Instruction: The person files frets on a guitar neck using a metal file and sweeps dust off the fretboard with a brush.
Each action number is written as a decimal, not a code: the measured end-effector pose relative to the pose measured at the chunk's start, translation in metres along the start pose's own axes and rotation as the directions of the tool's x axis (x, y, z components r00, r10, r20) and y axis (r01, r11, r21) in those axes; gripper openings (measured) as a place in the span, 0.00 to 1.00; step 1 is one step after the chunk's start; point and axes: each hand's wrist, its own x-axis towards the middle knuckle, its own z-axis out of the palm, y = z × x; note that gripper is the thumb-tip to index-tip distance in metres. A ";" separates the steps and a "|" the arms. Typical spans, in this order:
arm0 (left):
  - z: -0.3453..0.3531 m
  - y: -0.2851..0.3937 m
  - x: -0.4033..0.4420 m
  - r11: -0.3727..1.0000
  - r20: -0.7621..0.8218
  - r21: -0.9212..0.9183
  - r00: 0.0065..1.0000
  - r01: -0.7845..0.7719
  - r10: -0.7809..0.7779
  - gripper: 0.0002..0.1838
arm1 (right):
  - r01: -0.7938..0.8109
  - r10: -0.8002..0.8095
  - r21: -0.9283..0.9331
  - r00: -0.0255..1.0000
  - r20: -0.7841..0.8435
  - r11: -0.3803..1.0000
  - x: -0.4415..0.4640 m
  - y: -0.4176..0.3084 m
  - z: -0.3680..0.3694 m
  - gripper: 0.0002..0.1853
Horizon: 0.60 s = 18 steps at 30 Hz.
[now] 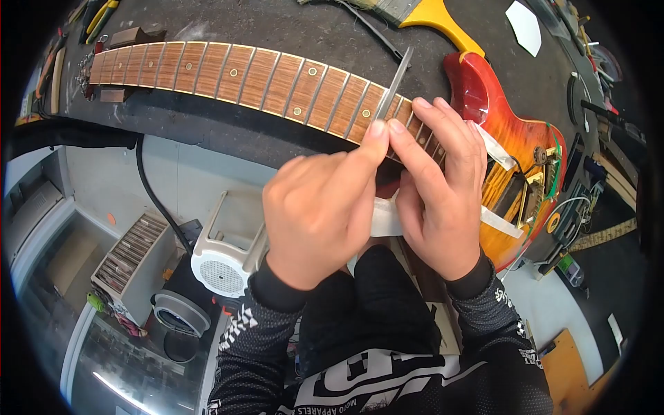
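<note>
An electric guitar lies face up, its brown fretboard (pixel 270 81) running left and its red-to-amber sunburst body (pixel 477 86) at the right. My left hand (pixel 321 200) is closed, thumb and curled fingers pinching the near end of a slim metal file (pixel 398 79). The file lies across the fretboard, roughly along a fret, with its far end past the neck's edge. My right hand (pixel 446 173) rests over the upper frets near the body, fingers stretched out. Its index fingertip sits beside my left thumb; its thumb is by the neck's near edge. White tape (pixel 501 221) crosses the body near the pickups.
The guitar rests on a dark workbench (pixel 242 24), with a wooden block (pixel 114 95) by the headstock end. A yellow-handled brush (pixel 436 21) and a white scrap (pixel 523 28) lie beyond the neck. Below stand a white stool (pixel 221 266) and a box of slats (pixel 135 256).
</note>
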 end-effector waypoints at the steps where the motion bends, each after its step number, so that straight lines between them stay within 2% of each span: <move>1: 0.000 -0.001 -0.002 1.000 -0.006 -0.002 1.000 0.001 -0.001 0.28 | 0.003 -0.003 0.001 1.000 -0.003 1.000 0.000 0.000 0.000 0.42; 3: -0.023 0.014 -0.033 0.999 0.042 0.043 0.999 0.032 -0.034 0.28 | 0.003 -0.003 -0.001 1.000 0.002 1.000 -0.001 0.000 0.000 0.42; 4: -0.038 0.026 -0.036 0.991 0.159 0.085 0.980 0.108 -0.120 0.29 | 0.002 -0.002 -0.002 1.000 0.005 1.000 -0.001 0.001 0.000 0.41; 7: -0.023 0.015 -0.032 0.997 0.080 0.052 0.995 0.051 -0.055 0.31 | 0.008 -0.008 -0.006 1.000 0.010 1.000 -0.001 0.001 -0.002 0.42; 9: 0.002 0.002 0.001 1.000 -0.006 -0.019 1.000 0.010 -0.010 0.32 | 0.008 -0.008 -0.003 1.000 0.001 1.000 -0.001 0.001 0.000 0.41; 11: 0.005 -0.001 0.006 1.000 -0.026 -0.022 1.000 0.000 -0.001 0.32 | 0.005 -0.005 0.000 1.000 0.000 1.000 -0.002 0.000 0.001 0.41; 14: -0.027 0.011 -0.048 0.997 0.097 0.074 0.994 0.037 -0.044 0.31 | 0.003 -0.003 -0.003 1.000 0.009 1.000 -0.001 0.001 0.000 0.41; 17: -0.034 0.021 -0.053 0.990 0.136 0.089 0.984 0.106 -0.118 0.30 | -0.001 0.001 -0.009 1.000 0.015 1.000 0.000 0.000 -0.001 0.41; 18: -0.025 0.017 -0.039 0.996 0.082 0.060 0.994 0.063 -0.067 0.29 | 0.002 -0.002 -0.010 1.000 0.008 1.000 0.000 0.000 -0.001 0.41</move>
